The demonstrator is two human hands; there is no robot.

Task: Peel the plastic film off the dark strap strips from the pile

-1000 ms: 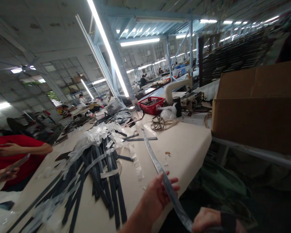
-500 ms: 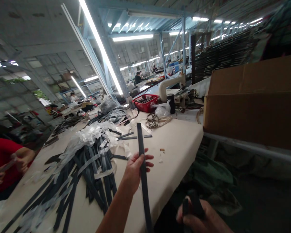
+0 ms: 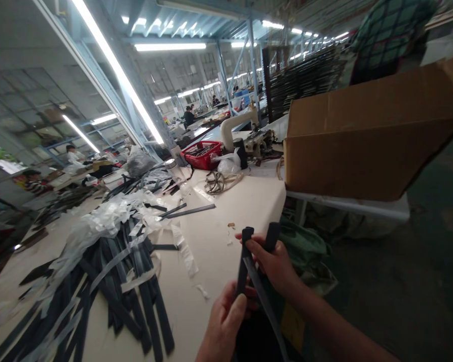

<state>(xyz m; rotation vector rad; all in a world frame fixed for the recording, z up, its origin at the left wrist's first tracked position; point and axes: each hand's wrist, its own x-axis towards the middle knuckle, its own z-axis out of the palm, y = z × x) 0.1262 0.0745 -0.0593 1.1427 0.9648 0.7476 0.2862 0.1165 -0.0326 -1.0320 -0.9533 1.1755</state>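
Hands closer than 0.5 s ago: right hand (image 3: 279, 264) raised, just above left hand (image 3: 224, 317), both gripping strip (image 3: 242, 274) by bench's (image 3: 252, 198) right edge. Strip, drawn out lengthwise then, now looks gathered between 2 hands. Pile (image 3: 146, 291) lies toward bench's left edge.

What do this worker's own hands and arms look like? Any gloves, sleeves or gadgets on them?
Both are ordinary human hands, five-fingered and without gloves. The left hand shows no sleeve down to the picture's edge; the right forearm, behind the right hand, is bare too. No watch, cable or marking is visible.
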